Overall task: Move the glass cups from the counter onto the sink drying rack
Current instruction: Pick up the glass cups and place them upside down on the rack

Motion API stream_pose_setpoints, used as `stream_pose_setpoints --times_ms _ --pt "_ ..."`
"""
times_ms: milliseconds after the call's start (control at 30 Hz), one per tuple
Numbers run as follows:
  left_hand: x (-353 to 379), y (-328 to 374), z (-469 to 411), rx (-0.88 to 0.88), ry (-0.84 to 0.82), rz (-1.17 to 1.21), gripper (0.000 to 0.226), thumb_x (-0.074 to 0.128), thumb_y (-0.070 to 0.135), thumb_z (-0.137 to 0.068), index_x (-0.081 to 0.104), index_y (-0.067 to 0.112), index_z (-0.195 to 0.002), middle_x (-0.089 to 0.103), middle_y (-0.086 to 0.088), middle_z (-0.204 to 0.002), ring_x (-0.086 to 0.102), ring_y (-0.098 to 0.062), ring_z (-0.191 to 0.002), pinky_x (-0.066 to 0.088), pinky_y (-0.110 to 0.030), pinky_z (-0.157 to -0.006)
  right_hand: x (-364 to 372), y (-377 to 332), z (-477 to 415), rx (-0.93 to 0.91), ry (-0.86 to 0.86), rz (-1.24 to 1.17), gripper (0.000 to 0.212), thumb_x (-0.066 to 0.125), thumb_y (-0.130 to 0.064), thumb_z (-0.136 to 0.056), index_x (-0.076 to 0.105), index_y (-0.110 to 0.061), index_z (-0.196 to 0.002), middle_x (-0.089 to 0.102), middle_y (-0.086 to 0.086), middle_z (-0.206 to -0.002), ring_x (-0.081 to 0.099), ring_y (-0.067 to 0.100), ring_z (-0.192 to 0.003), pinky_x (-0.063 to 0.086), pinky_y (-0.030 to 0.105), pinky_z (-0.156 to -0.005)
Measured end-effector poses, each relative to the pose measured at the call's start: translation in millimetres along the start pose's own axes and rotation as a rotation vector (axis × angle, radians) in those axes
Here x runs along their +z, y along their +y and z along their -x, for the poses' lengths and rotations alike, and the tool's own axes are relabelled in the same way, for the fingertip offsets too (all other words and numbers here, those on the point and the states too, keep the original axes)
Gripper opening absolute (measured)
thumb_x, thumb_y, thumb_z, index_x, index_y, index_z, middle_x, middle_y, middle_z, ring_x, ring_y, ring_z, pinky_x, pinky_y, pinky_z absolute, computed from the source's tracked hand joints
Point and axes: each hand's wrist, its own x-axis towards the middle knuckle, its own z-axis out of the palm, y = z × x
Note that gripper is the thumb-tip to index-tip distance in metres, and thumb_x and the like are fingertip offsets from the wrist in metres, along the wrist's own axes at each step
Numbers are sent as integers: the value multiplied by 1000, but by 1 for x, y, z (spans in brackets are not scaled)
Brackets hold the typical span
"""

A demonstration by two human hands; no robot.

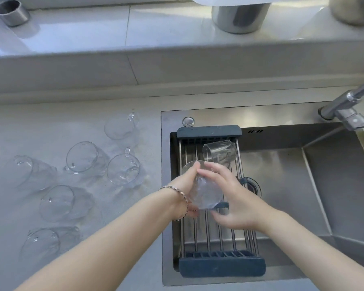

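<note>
Six glass cups sit on the counter (pixel 76 269) left of the sink (pixel 334 185), all lying tilted or on their sides. Going left to right: leftmost cup (pixel 33 172) near the counter's left edge; front cup (pixel 44 245) nearest the counter's front edge; mid cup (pixel 61 203) just behind it; handled cup (pixel 83 157) further back; back cup (pixel 120 127) closest to the wall, handle up; and inner cup (pixel 124 169) nearest the sink's left rim.

Drying rack (pixel 220 267) spans the sink's left end, metal bars between two dark end blocks. One racked cup (pixel 219 151) lies on its side at the rack's far end, just short of the far block.

Held cup (pixel 204 190) is over the rack's middle, tilted, mouth toward the far left, base toward the near right. Can't tell whether it touches the bars.

Left hand (pixel 185 187), bracelet (pixel 181 198) on the wrist, wraps the cup's left side: fingertips at the rim, thumb underneath near the base. Right hand (pixel 231 196) closes on the cup's right side, fingers along the upper wall, thumb low by the base. Cup is clamped between both palms, so both hands are closed on it.

Faucet (pixel 345 106) sits at the sink's far right corner. Metal containers stand on the ledge behind: metal tumbler (pixel 11 12) at the left, metal pot (pixel 240 17) toward the right.
</note>
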Motion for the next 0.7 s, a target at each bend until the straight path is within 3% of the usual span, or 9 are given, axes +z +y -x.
stream_pose_setpoints --times_ms 67,167,200,267,333,400,467,600,700 --pt "6 5 -1 -54 -88 3 64 45 66 -81 57 13 -114 61 -16 -122 62 -34 -100 40 -51 -103 -4 5 3 12 19 9 85 70 -22 -71 20 -45 -135 13 -19 -145 16 4 -135 27 11 -96" --pt "21 13 -2 -61 -180 -103 63 29 65 -87 59 14 -110 64 -11 -117 62 -24 -89 26 -51 -109 -12 14 5 6 244 43 75 80 -27 -66 39 -32 -128 34 -4 -138 32 16 -131 32 27 -101" --pt "25 17 -5 -43 -172 -161 66 24 64 -89 59 13 -110 66 -11 -114 61 -24 -92 27 -50 -107 -15 19 5 23 306 49 72 81 -28 -64 45 -27 -126 40 -2 -135 37 16 -128 34 27 -101" --pt "32 26 -14 43 -77 -340 72 17 61 -91 60 7 -112 69 -10 -98 59 -24 -98 39 -41 -93 -25 30 7 87 388 27 71 83 -29 -60 48 -27 -122 46 -6 -129 41 5 -121 34 17 -101" --pt "36 36 -29 309 145 -661 62 22 54 -94 62 8 -104 64 -9 -92 62 -24 -88 44 -33 -75 -36 42 9 176 452 -11 74 84 -27 -57 44 -35 -119 49 -14 -119 41 -6 -110 29 1 -93" --pt "42 46 -53 699 424 -1142 41 38 43 -93 56 11 -110 59 -11 -107 60 -25 -92 49 -36 -80 -46 54 13 256 513 2 76 84 -26 -56 42 -39 -117 48 -20 -112 41 -9 -103 26 -7 -84" --pt "57 55 -77 924 488 -1427 45 51 39 -88 46 14 -125 51 -10 -125 53 -28 -109 47 -42 -91 -54 64 19 319 553 23 76 84 -26 -55 42 -41 -116 48 -17 -111 42 -6 -101 30 -4 -79" --pt "86 67 -116 869 468 -1744 76 62 44 -81 22 18 -141 46 -16 -131 45 -33 -118 41 -42 -93 -61 74 27 363 558 31 77 85 -27 -54 45 -38 -119 49 -15 -112 43 -5 -99 31 -2 -75" --pt "89 67 -131 797 480 -1820 86 67 38 -78 14 22 -143 47 -19 -128 43 -35 -116 42 -42 -90 -63 77 29 361 524 27 77 84 -30 -54 45 -36 -120 49 -15 -113 41 -8 -98 32 -7 -75"
